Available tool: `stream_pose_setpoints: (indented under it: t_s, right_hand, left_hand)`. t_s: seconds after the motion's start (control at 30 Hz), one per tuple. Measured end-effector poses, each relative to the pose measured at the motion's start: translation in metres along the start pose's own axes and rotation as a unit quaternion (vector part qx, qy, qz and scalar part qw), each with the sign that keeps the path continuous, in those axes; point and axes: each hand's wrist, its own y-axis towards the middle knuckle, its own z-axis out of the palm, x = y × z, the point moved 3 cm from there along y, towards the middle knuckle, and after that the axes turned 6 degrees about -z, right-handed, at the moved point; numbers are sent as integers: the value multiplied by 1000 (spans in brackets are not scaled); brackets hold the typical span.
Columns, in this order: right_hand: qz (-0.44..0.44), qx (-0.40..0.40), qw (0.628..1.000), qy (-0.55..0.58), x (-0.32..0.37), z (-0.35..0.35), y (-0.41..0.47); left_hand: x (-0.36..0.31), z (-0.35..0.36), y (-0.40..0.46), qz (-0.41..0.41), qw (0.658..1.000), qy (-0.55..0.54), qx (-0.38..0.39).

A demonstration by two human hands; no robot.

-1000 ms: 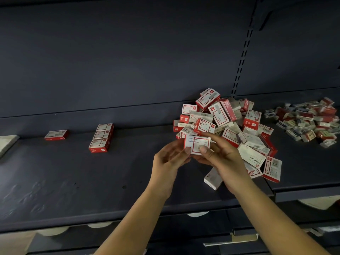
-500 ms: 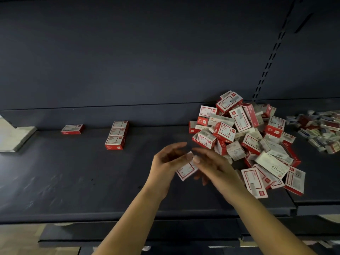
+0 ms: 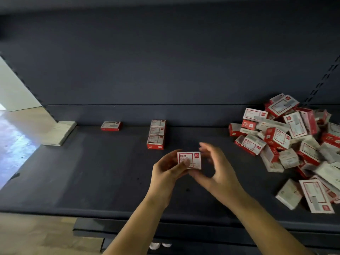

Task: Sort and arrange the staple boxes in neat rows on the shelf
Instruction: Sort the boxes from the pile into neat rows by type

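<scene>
My left hand (image 3: 166, 169) holds a red and white staple box (image 3: 189, 160) above the middle of the dark shelf (image 3: 92, 172), thumb across its printed face. My right hand (image 3: 215, 168) hovers beside the box with fingers spread and blurred, its thumb near the box's lower edge. A short row of three boxes (image 3: 156, 134) runs front to back on the shelf just beyond my hands. A single box (image 3: 111, 126) lies further left near the back wall. A loose pile of boxes (image 3: 294, 144) covers the shelf's right side.
The shelf's back panel (image 3: 165, 61) rises behind everything. A pale wooden block (image 3: 60, 132) sits at the shelf's left end, with floor (image 3: 16, 144) visible beyond it. A lower shelf (image 3: 165, 234) juts out below the front edge.
Both hands have carried the box left, away from the pile and toward the row of three. The box has turned face up in my left hand, and my right hand has loosened off it.
</scene>
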Motion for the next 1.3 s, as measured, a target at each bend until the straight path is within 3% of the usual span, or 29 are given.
stream_pose_setpoints:
  t_s: [0.07,0.1,0.23,0.4,0.47,0.57,0.63,0.7,1.07,1.3]
  right_hand:
    - [-173,42,970,-166,9,25,6]
    - [-199,55,959,-195,10,36,8]
    - [-201,27,960,-194,13,69,22]
    - [-133,16,984,-113,3,100,25]
    - [-119,25,983,-137,-3,114,24]
    - [-99,36,978,-183,-13,132,24]
    - [-88,29,972,-215,-17,140,27]
    - [-77,19,965,-250,-19,143,32]
    - [65,34,977,-201,-21,146,67]
    - [73,48,971,-221,-10,147,64]
  left_hand:
    - [-11,-18,0,7,1000,19,18]
    - [-15,-27,0,10,999,30,31]
    - [-26,-57,4,7,998,48,50]
    - [-40,-102,17,69,984,166,-15]
    - [-43,-124,22,115,946,299,-59]
    - [-43,-148,30,201,852,480,-65]
    - [-42,-155,34,232,799,553,-40]
    - [-40,-158,37,245,778,578,-16]
    - [-35,-157,40,281,794,538,35]
    - [-32,-153,36,271,810,519,29]
